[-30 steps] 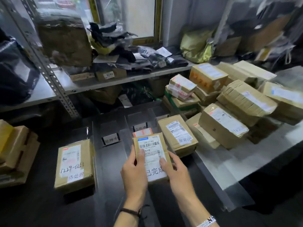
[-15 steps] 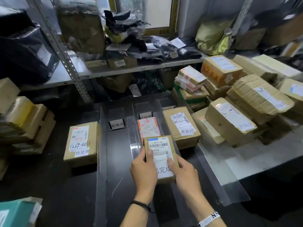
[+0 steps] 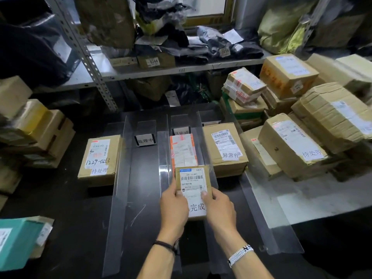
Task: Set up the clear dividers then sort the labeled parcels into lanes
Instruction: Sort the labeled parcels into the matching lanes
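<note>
Both hands grasp one small brown parcel (image 3: 193, 193) from its two long sides: the left hand (image 3: 173, 206) has its thumb on the left edge of the white label, the right hand (image 3: 220, 208) has its thumb on the right edge, and the other fingers are hidden beneath. The parcel's long axis runs from the near edge of the dark desk (image 3: 66, 210) toward its far edge, barcode end pointing away from the person, the handwritten characters at the near end. It sits in the third lane from the left, between two clear dividers (image 3: 164, 156); whether it rests on the desk or is held just above it cannot be told. Just beyond it in the same lane lies an orange-edged parcel (image 3: 183, 151), long axis the same way, its near end touching or just under the held parcel's far end. A lane sign (image 3: 145, 140) stands at the far end of the empty second lane. A brown box (image 3: 100, 158) with a handwritten number lies left of the leftmost divider, and another labelled box (image 3: 224, 148) lies in the lane to the right. At the right edge, a heap of taped cartons (image 3: 298, 141) rests on a pale surface.
</note>
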### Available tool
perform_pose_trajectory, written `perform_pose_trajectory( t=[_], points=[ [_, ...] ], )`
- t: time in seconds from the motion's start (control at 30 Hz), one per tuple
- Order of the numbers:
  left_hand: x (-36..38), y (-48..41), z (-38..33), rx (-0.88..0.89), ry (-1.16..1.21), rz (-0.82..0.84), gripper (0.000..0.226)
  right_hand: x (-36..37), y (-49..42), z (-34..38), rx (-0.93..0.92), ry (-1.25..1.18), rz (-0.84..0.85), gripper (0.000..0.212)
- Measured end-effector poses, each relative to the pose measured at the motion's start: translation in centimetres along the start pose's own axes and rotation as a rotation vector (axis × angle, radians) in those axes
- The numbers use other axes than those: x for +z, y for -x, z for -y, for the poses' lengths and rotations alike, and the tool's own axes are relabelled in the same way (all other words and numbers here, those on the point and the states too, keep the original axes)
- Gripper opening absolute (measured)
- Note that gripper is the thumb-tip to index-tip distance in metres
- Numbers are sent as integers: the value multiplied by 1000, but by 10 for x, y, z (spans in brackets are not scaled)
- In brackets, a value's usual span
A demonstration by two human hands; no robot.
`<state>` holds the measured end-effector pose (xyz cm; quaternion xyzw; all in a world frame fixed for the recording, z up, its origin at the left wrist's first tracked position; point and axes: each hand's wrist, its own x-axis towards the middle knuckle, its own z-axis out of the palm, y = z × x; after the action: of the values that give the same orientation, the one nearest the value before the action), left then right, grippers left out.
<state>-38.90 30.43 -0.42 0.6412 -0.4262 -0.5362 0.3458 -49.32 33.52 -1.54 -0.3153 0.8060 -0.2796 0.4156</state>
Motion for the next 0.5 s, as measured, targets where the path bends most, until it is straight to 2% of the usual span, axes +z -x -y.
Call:
perform_pose_trajectory(
  t=[0.2,0.5],
  points=[
    [6,-13,7,30,-158,-139,48,7,-9,8,17,111,-21,28],
    [3,-10,8,38,-220,-146,49,12,2,5,2,180,-50,28]
  ],
)
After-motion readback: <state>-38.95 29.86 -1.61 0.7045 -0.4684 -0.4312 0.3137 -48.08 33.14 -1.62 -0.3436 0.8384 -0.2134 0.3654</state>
